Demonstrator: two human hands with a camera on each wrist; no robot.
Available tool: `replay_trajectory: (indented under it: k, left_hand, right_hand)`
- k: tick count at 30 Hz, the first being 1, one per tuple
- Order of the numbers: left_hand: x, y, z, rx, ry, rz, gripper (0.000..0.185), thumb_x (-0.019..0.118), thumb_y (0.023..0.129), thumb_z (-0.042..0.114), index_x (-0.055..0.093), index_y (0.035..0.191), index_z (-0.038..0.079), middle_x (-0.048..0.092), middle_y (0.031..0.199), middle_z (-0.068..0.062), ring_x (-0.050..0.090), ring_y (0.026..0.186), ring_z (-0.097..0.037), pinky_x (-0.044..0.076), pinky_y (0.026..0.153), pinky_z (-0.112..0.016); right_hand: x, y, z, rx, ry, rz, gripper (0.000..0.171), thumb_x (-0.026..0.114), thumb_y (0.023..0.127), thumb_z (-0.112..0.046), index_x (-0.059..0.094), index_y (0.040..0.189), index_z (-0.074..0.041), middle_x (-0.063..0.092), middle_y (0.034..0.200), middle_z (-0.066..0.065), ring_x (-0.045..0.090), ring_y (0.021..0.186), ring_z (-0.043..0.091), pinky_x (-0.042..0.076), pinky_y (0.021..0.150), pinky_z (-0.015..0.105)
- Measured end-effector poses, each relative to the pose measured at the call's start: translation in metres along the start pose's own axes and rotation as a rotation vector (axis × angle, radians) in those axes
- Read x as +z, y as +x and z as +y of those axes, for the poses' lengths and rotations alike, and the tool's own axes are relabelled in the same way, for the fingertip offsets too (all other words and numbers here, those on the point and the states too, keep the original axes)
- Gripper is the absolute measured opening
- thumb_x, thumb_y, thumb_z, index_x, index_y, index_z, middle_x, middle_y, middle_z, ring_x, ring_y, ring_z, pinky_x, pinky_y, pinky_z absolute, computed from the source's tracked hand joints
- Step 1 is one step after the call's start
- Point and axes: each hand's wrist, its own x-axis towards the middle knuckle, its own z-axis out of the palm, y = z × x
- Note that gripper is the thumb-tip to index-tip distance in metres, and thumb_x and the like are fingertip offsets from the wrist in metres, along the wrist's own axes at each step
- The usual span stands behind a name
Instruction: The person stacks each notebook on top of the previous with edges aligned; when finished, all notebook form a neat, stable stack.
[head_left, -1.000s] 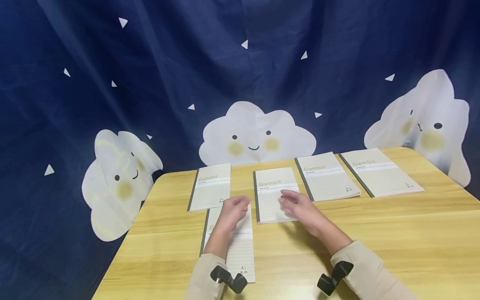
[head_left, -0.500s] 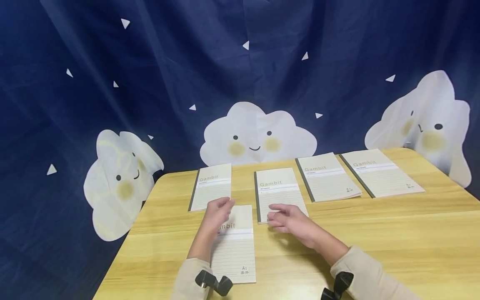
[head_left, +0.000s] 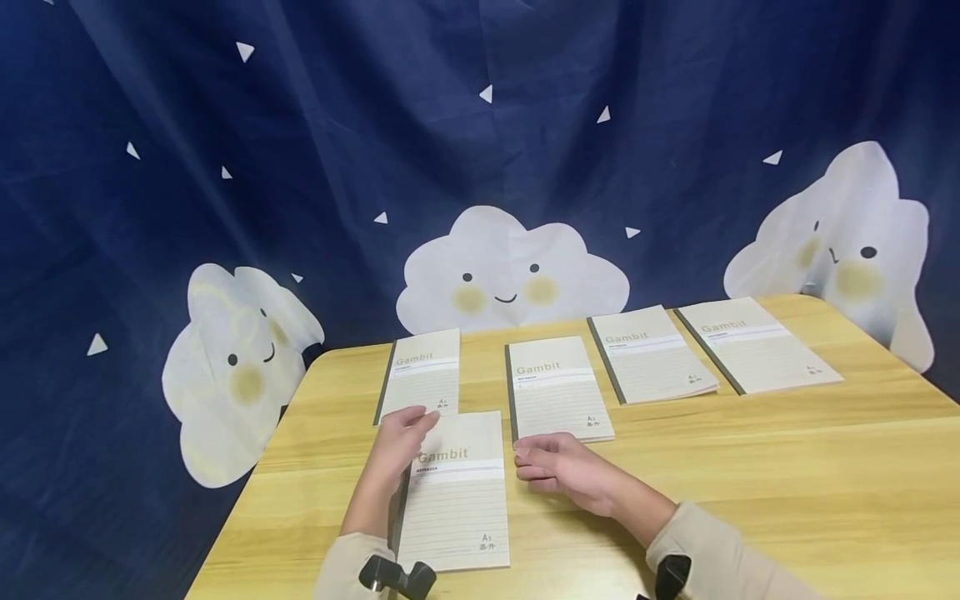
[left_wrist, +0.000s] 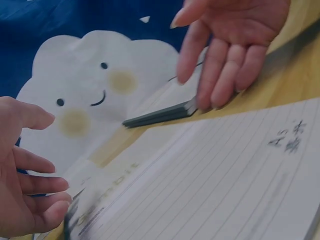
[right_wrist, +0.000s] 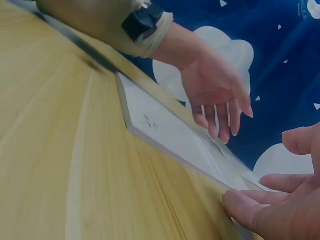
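The nearest "Gambit" notebook, pale with a dark spine strip, lies flat on the table. My left hand hovers at its upper left corner, fingers loosely bent and holding nothing; it hides part of the spine. To the right of that notebook is my right hand, relaxed and bare of any object, just below the front edge of the middle notebook. Both palms face each other in the left wrist view, with the left hand at the left and the right hand above the lined cover.
Along the back of the wooden table lie more matching notebooks: one at back left, one right of the middle and one at far right. A dark blue curtain with smiling clouds hangs behind the table.
Both hands have moved left and toward the front; the left has gone from over the near notebook to its left edge, the right off the middle notebook. The notebooks stay put.
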Motion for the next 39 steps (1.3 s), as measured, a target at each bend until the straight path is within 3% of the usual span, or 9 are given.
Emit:
replay_trajectory:
  k: [6,12,20,39]
  left_hand:
    - [-0.018,0.0,-0.009,0.001,-0.011,0.001,0.061,0.056,0.092,0.039,0.045,0.134,-0.005,0.047,0.135,-0.025,0.048,0.122,-0.039,0.046,0.097,-0.048]
    - [-0.03,-0.001,-0.014,-0.033,-0.02,-0.017,0.06,0.055,0.093,0.036,0.045,0.134,-0.007,0.047,0.134,-0.026,0.049,0.119,-0.039,0.047,0.096,-0.047]
    - [-0.03,-0.003,-0.019,-0.054,-0.046,-0.068,0.057,0.056,0.093,0.034,0.045,0.132,-0.007,0.044,0.137,-0.027,0.044,0.124,-0.044,0.05,0.092,-0.047]
    - [-0.029,-0.002,-0.024,-0.053,-0.097,-0.084,0.057,0.055,0.093,0.036,0.047,0.132,-0.006,0.046,0.134,-0.024,0.046,0.121,-0.041,0.051,0.092,-0.046]
  right_hand:
    - [0.004,0.001,-0.003,0.036,0.089,-0.025,0.057,0.052,0.094,-0.015,0.029,0.135,0.017,0.036,0.137,0.035,0.046,0.123,0.039,0.036,0.106,0.052]
    - [0.007,0.003,-0.004,0.057,0.155,-0.048,0.061,0.054,0.094,-0.019,0.028,0.137,0.014,0.033,0.139,0.032,0.043,0.125,0.037,0.031,0.108,0.055]
    - [0.012,0.005,-0.001,0.059,0.214,-0.06,0.065,0.053,0.094,-0.021,0.022,0.141,0.011,0.024,0.143,0.036,0.039,0.125,0.04,0.033,0.107,0.053]
    - [0.013,0.007,-0.001,0.075,0.236,-0.044,0.074,0.051,0.095,-0.028,0.011,0.143,0.012,0.02,0.144,0.039,0.032,0.13,0.045,0.038,0.103,0.05]
